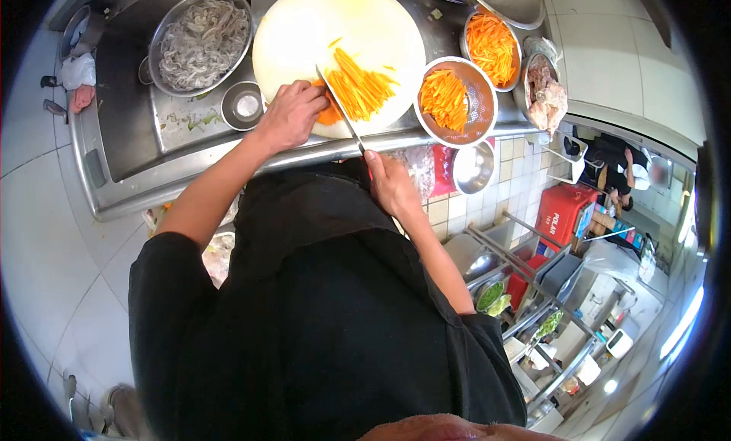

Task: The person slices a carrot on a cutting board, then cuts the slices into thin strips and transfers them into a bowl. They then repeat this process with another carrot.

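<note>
Plainly, our left hand (297, 112), at seven o'clock on the cutting board (304, 30), presses carrot slices (330, 116) with bent fingers; the knife (340, 104) divides them from carrot strips (364, 88) at five; our right hand (391, 182), near six, clutches the handle.

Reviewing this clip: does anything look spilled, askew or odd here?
Two minor things. Green scraps lie loose in the steel sink, beside the small metal bowl. At right, what looks like raw meat hangs over its bowl's rim. Nothing seems odd about the knife or the orange strips on the round board.
</note>
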The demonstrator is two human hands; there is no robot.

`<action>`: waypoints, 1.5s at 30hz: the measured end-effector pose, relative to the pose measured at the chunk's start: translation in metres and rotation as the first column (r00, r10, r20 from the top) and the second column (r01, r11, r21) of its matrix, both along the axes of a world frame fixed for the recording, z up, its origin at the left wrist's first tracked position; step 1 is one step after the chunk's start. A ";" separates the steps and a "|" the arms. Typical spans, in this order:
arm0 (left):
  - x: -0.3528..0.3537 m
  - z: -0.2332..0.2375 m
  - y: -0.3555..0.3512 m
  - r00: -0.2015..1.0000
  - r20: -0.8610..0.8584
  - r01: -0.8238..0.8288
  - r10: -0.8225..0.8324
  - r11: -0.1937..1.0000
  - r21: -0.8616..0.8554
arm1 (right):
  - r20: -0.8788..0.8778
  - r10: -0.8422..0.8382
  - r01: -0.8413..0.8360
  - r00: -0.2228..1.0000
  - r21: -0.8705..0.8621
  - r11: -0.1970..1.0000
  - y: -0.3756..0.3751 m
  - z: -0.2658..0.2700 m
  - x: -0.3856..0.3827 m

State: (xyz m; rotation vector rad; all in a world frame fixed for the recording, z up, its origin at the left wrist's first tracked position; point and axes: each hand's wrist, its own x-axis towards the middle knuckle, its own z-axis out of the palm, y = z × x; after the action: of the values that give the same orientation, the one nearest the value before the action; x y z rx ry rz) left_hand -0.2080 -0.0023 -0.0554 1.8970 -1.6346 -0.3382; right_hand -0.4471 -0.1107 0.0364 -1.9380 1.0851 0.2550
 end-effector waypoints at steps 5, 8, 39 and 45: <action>-0.001 -0.003 0.001 0.999 -0.042 -0.010 0.013 0.996 0.083 | -0.105 0.016 -0.008 0.994 0.079 0.997 0.001 0.003 0.010; 0.000 -0.012 0.004 0.999 -0.039 -0.010 0.008 0.998 -0.061 | -0.141 0.029 -0.021 0.990 0.060 0.998 -0.003 -0.010 0.019; -0.002 -0.022 0.010 0.995 -0.091 -0.044 0.027 0.980 -0.193 | -0.096 0.010 -0.006 0.995 0.045 0.999 0.005 -0.022 0.010; 0.001 -0.022 0.021 0.981 -0.183 -0.111 0.058 0.949 -0.294 | -0.128 -0.067 0.091 0.990 0.191 0.977 0.001 -0.012 0.013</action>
State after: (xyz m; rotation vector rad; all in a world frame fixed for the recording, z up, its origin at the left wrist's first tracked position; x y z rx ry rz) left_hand -0.2074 0.0186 -0.0771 1.6518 -1.3971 -0.1959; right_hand -0.4345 -0.1094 0.0248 -1.7175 1.1676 0.4241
